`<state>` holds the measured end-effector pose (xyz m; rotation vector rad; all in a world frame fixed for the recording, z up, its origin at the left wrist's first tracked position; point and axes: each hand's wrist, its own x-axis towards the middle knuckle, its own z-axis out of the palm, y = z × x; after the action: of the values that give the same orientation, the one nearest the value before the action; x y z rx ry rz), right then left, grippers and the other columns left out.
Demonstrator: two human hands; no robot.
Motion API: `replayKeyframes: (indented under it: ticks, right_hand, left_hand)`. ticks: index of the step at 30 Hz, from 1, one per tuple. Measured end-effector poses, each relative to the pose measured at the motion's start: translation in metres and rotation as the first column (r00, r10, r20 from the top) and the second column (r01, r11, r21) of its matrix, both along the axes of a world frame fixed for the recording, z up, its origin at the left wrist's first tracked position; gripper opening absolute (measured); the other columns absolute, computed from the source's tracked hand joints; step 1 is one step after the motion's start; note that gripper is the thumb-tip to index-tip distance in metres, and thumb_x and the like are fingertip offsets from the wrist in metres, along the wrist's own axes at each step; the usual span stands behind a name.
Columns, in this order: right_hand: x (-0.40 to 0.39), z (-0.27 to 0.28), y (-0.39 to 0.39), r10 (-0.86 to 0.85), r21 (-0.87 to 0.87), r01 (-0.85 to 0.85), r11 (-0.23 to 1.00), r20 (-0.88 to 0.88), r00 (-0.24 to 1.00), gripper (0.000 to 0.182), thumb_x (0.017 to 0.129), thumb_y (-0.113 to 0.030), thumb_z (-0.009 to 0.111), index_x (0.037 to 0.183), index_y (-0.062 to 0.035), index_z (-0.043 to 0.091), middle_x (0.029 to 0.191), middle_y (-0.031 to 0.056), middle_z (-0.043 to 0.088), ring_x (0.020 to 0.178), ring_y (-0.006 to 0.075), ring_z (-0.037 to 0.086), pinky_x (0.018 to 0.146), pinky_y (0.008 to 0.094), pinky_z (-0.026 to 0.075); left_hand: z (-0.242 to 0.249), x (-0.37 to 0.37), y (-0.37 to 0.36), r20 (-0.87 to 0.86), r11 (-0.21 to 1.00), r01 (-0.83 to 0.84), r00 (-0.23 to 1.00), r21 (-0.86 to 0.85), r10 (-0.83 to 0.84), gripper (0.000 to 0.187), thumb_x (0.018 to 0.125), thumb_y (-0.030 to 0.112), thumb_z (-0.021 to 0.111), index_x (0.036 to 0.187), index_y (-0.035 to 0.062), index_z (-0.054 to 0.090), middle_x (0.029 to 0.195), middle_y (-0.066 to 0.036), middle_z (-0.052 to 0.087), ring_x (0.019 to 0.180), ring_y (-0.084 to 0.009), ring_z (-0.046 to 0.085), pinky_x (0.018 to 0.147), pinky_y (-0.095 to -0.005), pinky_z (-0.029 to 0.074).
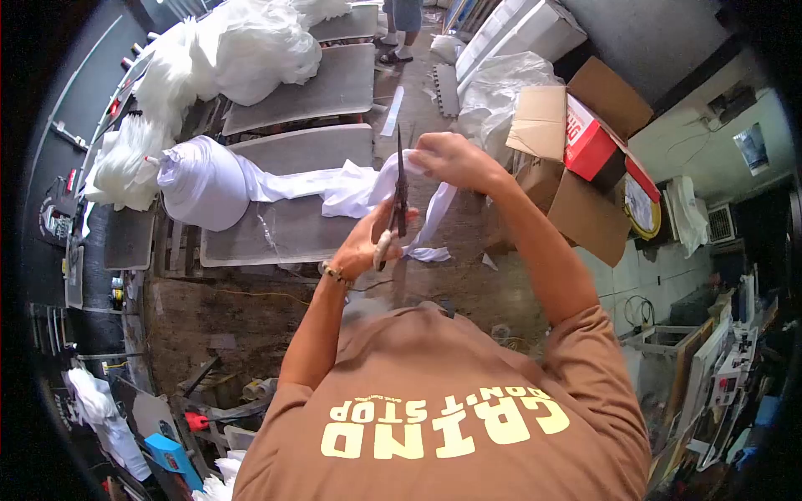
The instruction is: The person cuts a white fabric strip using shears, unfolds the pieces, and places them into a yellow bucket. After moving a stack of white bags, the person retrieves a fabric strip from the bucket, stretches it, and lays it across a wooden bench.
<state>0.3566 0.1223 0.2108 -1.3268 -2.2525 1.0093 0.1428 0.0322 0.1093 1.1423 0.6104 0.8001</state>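
Observation:
My left hand is closed round the handles of dark scissors, whose blades point up and away from me. Pinched in my right hand is a white fabric strip, which passes close behind the blades. One end of the strip hangs below my right hand and trails down to the right of the scissors. Leftward, the strip runs over a grey panel to a large white fabric roll lying at its left end.
Further grey panels stand beyond, with heaped white fabric on them. At the right are an open cardboard box and a red box. A person's legs show at the top. Framed boards lean at lower right.

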Motion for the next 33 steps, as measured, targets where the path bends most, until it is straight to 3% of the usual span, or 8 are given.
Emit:
replayKeyframes:
  ticks: [3, 6, 12, 15, 17, 23, 25, 33]
  right_hand:
    - [0.003, 0.002, -0.007, -0.086, -0.038, 0.084, 0.996, -0.063, 0.994, 0.036, 0.093, -0.030, 0.060, 0.092, 0.0057, 0.062, 0.075, 0.0114, 0.064, 0.070, 0.0176, 0.059, 0.066, 0.0349, 0.047]
    - [0.008, -0.002, -0.008, -0.080, 0.076, 0.098, 0.992, -0.216, 0.973, 0.036, 0.092, -0.030, 0.062, 0.093, 0.0063, 0.062, 0.074, 0.0121, 0.063, 0.071, 0.0154, 0.057, 0.066, 0.0338, 0.047]
    - [0.007, -0.030, -0.005, -0.021, 0.095, 0.045, 0.994, -0.247, 0.969, 0.031, 0.093, -0.027, 0.063, 0.091, 0.0041, 0.063, 0.083, 0.0097, 0.063, 0.077, 0.0101, 0.056, 0.067, 0.0303, 0.047]
    - [0.000, -0.049, 0.000, 0.088, 0.025, -0.092, 0.995, -0.622, 0.778, 0.026, 0.097, -0.025, 0.055, 0.100, -0.0004, 0.061, 0.099, 0.0057, 0.067, 0.084, 0.0089, 0.056, 0.074, 0.0275, 0.048]
    - [-0.004, -0.034, -0.002, -0.075, -0.378, -0.331, 0.865, -0.748, 0.660, 0.021, 0.099, -0.022, 0.051, 0.107, -0.0040, 0.056, 0.109, 0.0048, 0.066, 0.092, 0.0092, 0.058, 0.080, 0.0264, 0.049]
    - [-0.029, -0.032, -0.002, 0.094, -0.193, -0.235, 0.953, -0.547, 0.832, 0.027, 0.101, -0.027, 0.045, 0.111, -0.0026, 0.052, 0.097, 0.0060, 0.063, 0.087, 0.0093, 0.057, 0.082, 0.0261, 0.049]
    - [-0.030, -0.033, -0.003, 0.137, -0.077, -0.194, 0.978, -0.467, 0.873, 0.029, 0.100, -0.031, 0.047, 0.094, -0.0030, 0.045, 0.073, 0.0076, 0.054, 0.068, 0.0151, 0.046, 0.061, 0.0355, 0.043]
    - [-0.028, -0.026, 0.002, 0.185, -0.048, -0.212, 0.976, -0.332, 0.925, 0.036, 0.099, -0.037, 0.050, 0.101, -0.0012, 0.050, 0.076, 0.0136, 0.057, 0.069, 0.0211, 0.053, 0.064, 0.0383, 0.045]
  left_hand:
    - [-0.006, 0.011, 0.006, 0.070, 0.989, -0.066, 0.995, -0.129, 0.075, 0.084, 0.072, 0.026, 0.085, 0.137, 0.0020, 0.039, 0.125, -0.012, 0.056, 0.105, -0.0155, 0.058, 0.081, -0.0246, 0.049]
    - [-0.010, 0.018, -0.005, 0.048, 0.984, -0.123, 0.992, 0.126, 0.118, 0.064, 0.075, 0.014, 0.082, 0.127, -0.0021, 0.048, 0.113, -0.010, 0.063, 0.094, -0.0152, 0.063, 0.081, -0.0271, 0.052]
    - [-0.007, 0.016, -0.020, -0.003, 0.992, -0.119, 0.993, 0.030, 0.119, 0.063, 0.074, 0.015, 0.083, 0.125, -0.0016, 0.049, 0.114, -0.011, 0.064, 0.102, -0.0174, 0.063, 0.089, -0.0311, 0.051]
    - [0.006, 0.015, -0.018, 0.054, 0.996, -0.083, 0.995, 0.018, 0.082, 0.070, 0.073, 0.021, 0.084, 0.129, -0.0008, 0.046, 0.118, -0.013, 0.063, 0.108, -0.0193, 0.062, 0.093, -0.0323, 0.050]
    - [0.021, 0.016, -0.018, 0.145, 0.994, -0.088, 0.986, 0.060, 0.079, 0.065, 0.076, 0.011, 0.078, 0.130, -0.0007, 0.044, 0.117, -0.014, 0.062, 0.106, -0.0199, 0.061, 0.091, -0.0313, 0.050]
    - [0.029, 0.005, -0.016, 0.167, 0.990, -0.118, 0.980, 0.070, 0.105, 0.090, 0.068, 0.025, 0.087, 0.138, -0.0009, 0.036, 0.128, -0.015, 0.056, 0.121, -0.0224, 0.053, 0.100, -0.0325, 0.044]
    - [0.025, 0.004, -0.014, 0.195, 0.984, -0.163, 0.970, 0.070, 0.147, 0.099, 0.065, 0.031, 0.089, 0.141, -0.0006, 0.033, 0.134, -0.015, 0.051, 0.127, -0.0231, 0.047, 0.104, -0.0331, 0.040]
    - [0.017, -0.010, -0.018, 0.136, 0.992, -0.127, 0.983, 0.010, 0.125, 0.098, 0.063, 0.029, 0.090, 0.140, 0.0016, 0.036, 0.132, -0.015, 0.053, 0.126, -0.0227, 0.049, 0.105, -0.0348, 0.039]
